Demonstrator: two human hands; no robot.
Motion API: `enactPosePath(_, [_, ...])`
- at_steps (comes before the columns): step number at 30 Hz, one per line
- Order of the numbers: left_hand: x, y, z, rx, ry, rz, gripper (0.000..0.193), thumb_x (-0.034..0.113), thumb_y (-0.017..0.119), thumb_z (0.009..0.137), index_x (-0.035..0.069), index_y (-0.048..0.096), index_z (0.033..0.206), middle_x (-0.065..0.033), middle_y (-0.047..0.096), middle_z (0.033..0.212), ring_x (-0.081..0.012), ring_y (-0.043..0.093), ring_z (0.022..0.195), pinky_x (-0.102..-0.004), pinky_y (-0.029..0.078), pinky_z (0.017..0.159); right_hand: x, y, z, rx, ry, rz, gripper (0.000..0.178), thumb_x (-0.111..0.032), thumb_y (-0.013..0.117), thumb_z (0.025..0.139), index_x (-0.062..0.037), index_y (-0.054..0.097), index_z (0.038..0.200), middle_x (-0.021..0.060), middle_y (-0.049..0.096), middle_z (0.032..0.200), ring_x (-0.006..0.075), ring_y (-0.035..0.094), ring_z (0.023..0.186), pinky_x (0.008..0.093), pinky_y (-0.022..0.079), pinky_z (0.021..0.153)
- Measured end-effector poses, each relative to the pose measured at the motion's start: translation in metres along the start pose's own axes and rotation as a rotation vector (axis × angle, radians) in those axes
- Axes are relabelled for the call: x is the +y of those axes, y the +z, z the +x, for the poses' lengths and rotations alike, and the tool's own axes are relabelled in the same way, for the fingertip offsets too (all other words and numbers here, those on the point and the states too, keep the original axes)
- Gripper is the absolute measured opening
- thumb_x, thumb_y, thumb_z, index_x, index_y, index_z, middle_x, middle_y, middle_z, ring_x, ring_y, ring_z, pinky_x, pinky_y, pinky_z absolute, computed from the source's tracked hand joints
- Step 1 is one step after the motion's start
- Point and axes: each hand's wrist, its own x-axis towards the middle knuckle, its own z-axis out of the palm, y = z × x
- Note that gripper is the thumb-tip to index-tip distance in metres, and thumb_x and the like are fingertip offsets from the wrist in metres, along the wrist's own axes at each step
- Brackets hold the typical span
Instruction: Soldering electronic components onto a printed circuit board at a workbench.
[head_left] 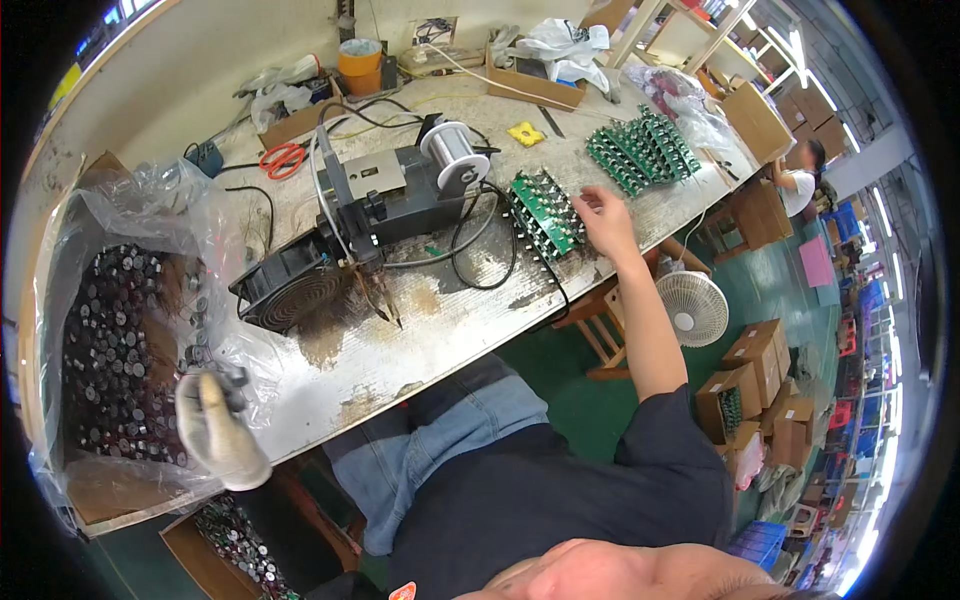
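My left hand (222, 435), in a pale work glove, is closed around a small dark round part (234, 386), beside the plastic-lined box. Several similar small round dark and silvery parts (115, 340) fill that box. My bare right hand (606, 224) reaches across the bench with bent fingers at the right edge of a green circuit board (546, 212), one of a row of narrow boards lying together. The fingertips seem to pinch that edge. Another group of green circuit boards (642, 150) lies farther back. Between my hands stands a soldering machine (380, 195) with a solder wire spool (455, 158).
A black fan (290, 285) and cables sit in front of the machine. Red-handled scissors (283, 161), an orange cup (360, 68) and a cardboard box of plastic bags (535, 82) stand behind. A white fan (692, 308) is right of the bench. A person (797, 185) sits at the far right.
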Motion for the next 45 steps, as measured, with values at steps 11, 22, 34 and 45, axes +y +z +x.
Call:
enactPosePath(11, [-0.040, 0.021, -0.014, -0.146, -0.013, 0.205, 0.018, 0.014, 0.061, 0.092, -0.003, 0.062, 0.100, 0.0006, 0.058, 0.074, -0.0031, 0.044, 0.055, -0.0175, 0.035, 0.049, -0.008, -0.008, 0.003, 0.140, -0.033, -0.111, 0.014, -0.015, 0.065, 0.080, -0.0029, 0.063, 0.087, 0.0167, 0.066, 0.080, 0.0335, 0.065, 0.076, 0.0398, 0.051, 0.068])
enactPosePath(22, [-0.038, 0.046, -0.055, -0.335, -0.459, 0.072, 0.022, 0.012, 0.060, 0.092, -0.005, 0.061, 0.105, -0.0077, 0.063, 0.085, -0.0125, 0.062, 0.073, -0.0245, 0.051, 0.066, -0.116, -0.002, -0.100, -0.028, -0.634, 0.374, 0.024, 0.012, 0.059, 0.072, -0.0014, 0.063, 0.091, 0.0106, 0.062, 0.094, 0.0250, 0.059, 0.089, 0.0345, 0.045, 0.080])
enactPosePath(34, [-0.038, 0.054, -0.055, -0.375, -0.551, 0.005, 0.022, 0.017, 0.059, 0.092, -0.004, 0.062, 0.098, -0.0040, 0.061, 0.077, -0.0084, 0.057, 0.067, -0.0220, 0.046, 0.059, -0.143, 0.060, -0.126, -0.369, -0.716, 0.346, 0.026, 0.005, 0.063, 0.071, -0.0012, 0.064, 0.096, 0.0130, 0.062, 0.100, 0.0274, 0.057, 0.086, 0.0335, 0.047, 0.073])
enactPosePath(45, [-0.025, 0.083, -0.056, -0.421, -0.534, 0.200, 0.021, 0.017, 0.063, 0.089, -0.003, 0.063, 0.093, -0.0002, 0.057, 0.068, -0.0051, 0.050, 0.060, -0.0207, 0.040, 0.054, -0.159, 0.065, -0.133, -0.717, 0.071, 0.691, 0.058, 0.003, 0.068, 0.079, 0.0024, 0.043, 0.131, 0.0055, 0.055, 0.093, 0.0051, 0.056, 0.061, 0.0186, 0.042, 0.050])
